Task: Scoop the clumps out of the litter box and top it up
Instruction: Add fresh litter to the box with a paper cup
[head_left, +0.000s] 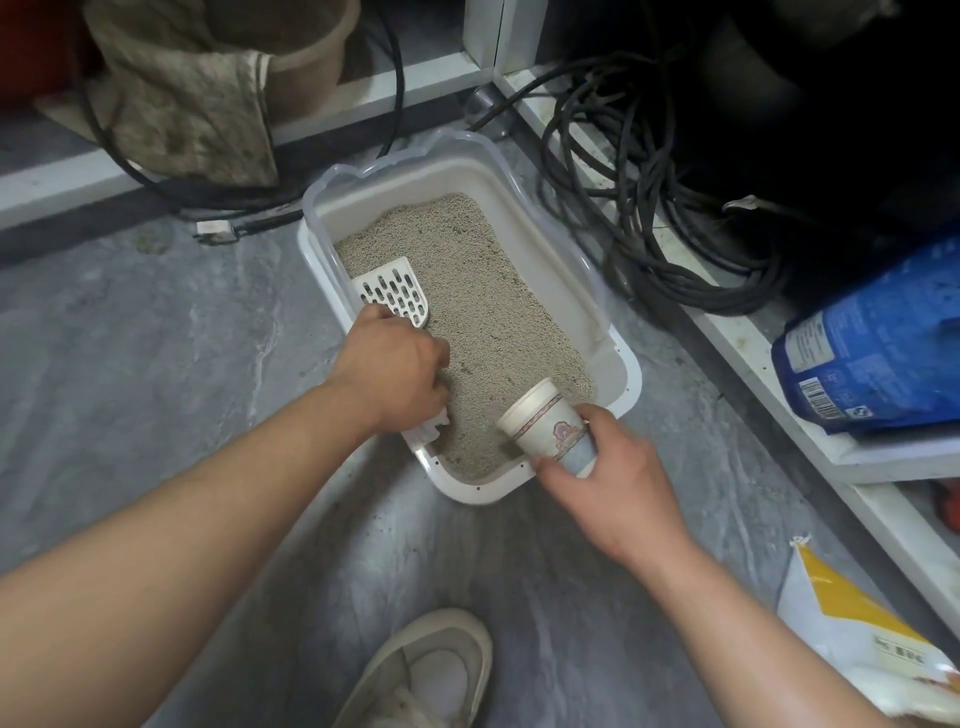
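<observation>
Footwear comes first in our view: a pale shoe (421, 670) stands on the grey floor (130, 364) at the bottom edge, with a white and yellow bag (862, 639) lying at the lower right, its top torn open.

Beyond these we note both bare forearms reaching forward. We find the right hand (608, 483) with fingers and thumb curled round a paper cup (545, 426), which is tipped on its side with its mouth facing left over the near right corner of the litter box (631, 384). We cannot tell what the cup contains.

We find the left hand (395, 369) closed round the handle of a white slotted scoop (395, 293); the handle is mostly hidden under the hand. The scoop's blade lies on the litter (467, 291) along the box's left wall, pointing away from the person.

The litter box sits on the floor, set at a diagonal, with a clear raised rim on its far half. Grey-beige litter covers its base. We cannot make out clumps with certainty.

To the right, a blue bag (872, 343) rests on a white ledge (737, 343). Behind the box we record coiled black cables (649, 208), and at far left a brown bucket (306, 57) draped with a stained cloth (192, 104).
</observation>
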